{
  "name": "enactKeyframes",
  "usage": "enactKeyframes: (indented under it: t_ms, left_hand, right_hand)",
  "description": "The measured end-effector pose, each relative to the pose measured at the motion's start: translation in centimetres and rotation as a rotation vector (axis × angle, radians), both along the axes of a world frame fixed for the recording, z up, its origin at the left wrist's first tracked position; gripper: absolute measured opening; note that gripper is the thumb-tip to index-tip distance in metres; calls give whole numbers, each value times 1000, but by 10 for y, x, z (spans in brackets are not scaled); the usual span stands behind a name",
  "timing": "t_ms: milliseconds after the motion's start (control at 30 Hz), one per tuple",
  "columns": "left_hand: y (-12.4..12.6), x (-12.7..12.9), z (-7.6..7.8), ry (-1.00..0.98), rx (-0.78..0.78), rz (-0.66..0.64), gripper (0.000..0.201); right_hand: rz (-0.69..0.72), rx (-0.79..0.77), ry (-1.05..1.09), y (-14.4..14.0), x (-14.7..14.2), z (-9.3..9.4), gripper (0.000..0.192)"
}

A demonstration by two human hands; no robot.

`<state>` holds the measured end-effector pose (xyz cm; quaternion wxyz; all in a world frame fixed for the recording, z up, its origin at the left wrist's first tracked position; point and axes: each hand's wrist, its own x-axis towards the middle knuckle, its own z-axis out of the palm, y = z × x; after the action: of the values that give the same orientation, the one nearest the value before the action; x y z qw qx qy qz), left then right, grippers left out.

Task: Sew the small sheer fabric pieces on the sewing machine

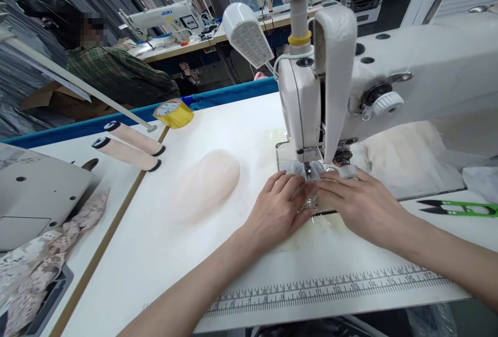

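At the white sewing machine (301, 103), both hands are close to the needle and presser foot (308, 168). Under the foot lies a small piece of pale sheer fabric (293, 167), mostly covered by fingers. My left hand (282, 205) is left of the foot, its fingers bent and pressing the fabric, thumb toward the needle. From the right, my right hand (360, 202) holds the fabric's other side with its fingers close together, fingertips near the foot. A pale moulded cup (212, 184) rests on the table to the left of my left hand.
Green thread snips (459, 208) lie at right, near a pile of pale sheer fabric (408, 158). Two thread cones (126, 154) and a yellow tape roll (174, 113) are at left. A printed ruler (311, 290) follows the front edge. Another person (116, 72) sits beyond the table.
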<state>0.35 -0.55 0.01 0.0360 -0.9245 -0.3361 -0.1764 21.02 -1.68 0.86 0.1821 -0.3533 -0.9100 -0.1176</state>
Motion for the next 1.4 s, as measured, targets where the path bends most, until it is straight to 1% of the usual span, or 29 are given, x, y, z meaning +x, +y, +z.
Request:
enactKeyframes:
  t_ms: [200, 367, 533, 733, 867, 967, 1200, 1300, 1400]
  left_hand:
    - [-2, -1, 0, 74, 53, 16, 48]
    - [-4, 0, 1, 110, 77, 36, 49]
    - [-4, -1, 1, 105, 94, 38, 49]
    - [-3, -1, 0, 83, 85, 38, 47]
    - [-3, -1, 1, 82, 76, 44, 46]
    - [-3, -1, 0, 61, 78, 38, 43]
    - [-2, -2, -4, -95, 120, -8, 26]
    - [-1, -1, -2, -98, 90, 31, 25]
    - [0, 0, 1, -63, 40, 87, 27]
  right_hand:
    - [-55, -26, -57, 4, 0, -6, 36]
    - [-69, -3, -84, 4, -1, -7, 39]
    - [-75, 21, -95, 4, -2, -6, 39]
    - [-81, 2, -106, 5, -2, -8, 37]
    - [-87, 31, -106, 5, -2, -8, 36]
    - [-72, 66, -70, 6, -2, -8, 32]
    - [41, 152, -7, 13, -2, -10, 25]
    - [60, 202, 30, 15, -2, -11, 24]
    - [51, 219, 86, 16, 0, -13, 23]
